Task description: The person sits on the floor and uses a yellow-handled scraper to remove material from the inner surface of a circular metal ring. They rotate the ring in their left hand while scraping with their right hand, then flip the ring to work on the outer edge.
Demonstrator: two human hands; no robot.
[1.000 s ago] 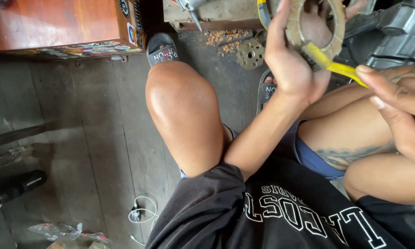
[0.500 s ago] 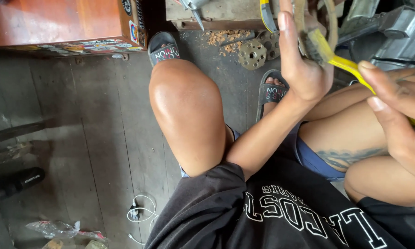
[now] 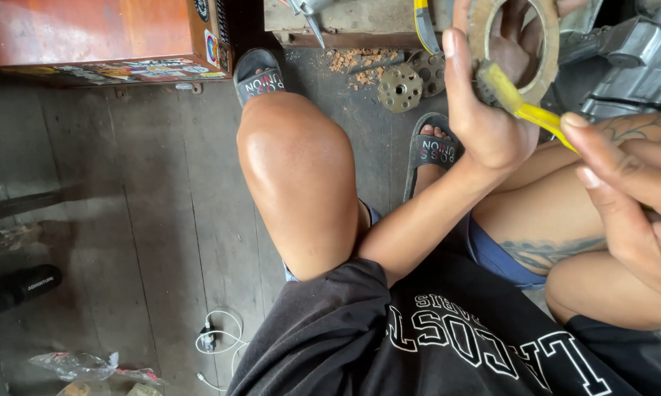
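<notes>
A flat tan ring (image 3: 547,62), dull and worn like fibre or rusted metal, is held up at the top of the view, above the person's bare knees. The left hand (image 3: 484,110) is closed around the ring's near edge, thumb along the outer side, fingers showing through its round hole. Against the ring's lower rim lies the dark bristled head of a brush with a yellow plastic handle (image 3: 539,117); the handle runs down and away from the ring into the right hand (image 3: 631,198), which pinches it between thumb and forefinger.

Just beyond the ring, on the grey plank floor (image 3: 162,205), a small round metal disc with drilled holes (image 3: 400,88) lies beside a scatter of reddish-brown shavings (image 3: 356,59). Further off from the ring stands an orange-brown wooden box (image 3: 88,33); small colourful rectangular stickers line its bottom edge and its near corner. Far from the ring, towards the bottom of the view, a thin white cable (image 3: 217,345) coils on the planks, with crumpled clear plastic wrap (image 3: 77,364) nearby.
</notes>
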